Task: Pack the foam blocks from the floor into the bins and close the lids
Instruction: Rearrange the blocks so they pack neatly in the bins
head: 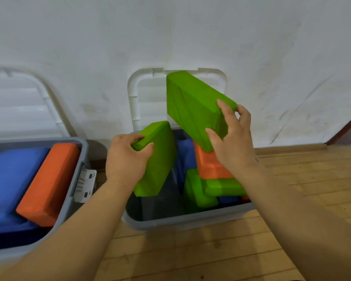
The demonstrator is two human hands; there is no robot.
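Two green foam blocks are in the air over the middle bin (188, 221), one per hand. The left hand (126, 159) has its grip closed on the near top corner of the left green block (158, 159), thumb on the broad face and fingers curled over the edge. That block stands nearly on end, long axis running top to bottom with a slight lean, lower end dipping just inside the bin's left side where the bin looks bare.

The right hand (233, 138) is clamped on the lower right corner of the right green block (193, 106), fingers spread on the near end face and thumb hooked around the back edge. This one is tilted hard, long axis running diagonally from upper left down to lower right, its upper end pointing up toward the wall (190, 37) and covering part of the open white lid (142, 88) leaning there. Its lower end hangs just above an orange block (209, 165) already in the bin.

Under that orange one there are more green blocks (211, 187) lying jumbled on the right side, plus a blue block (185, 157) standing at the back.

To the left is the second bin (77, 159), lid (18, 102) open too, packed with blue blocks (10, 175) and an orange block (49, 183) lying at a slant. Both bins sit on the wooden floor (211, 256).
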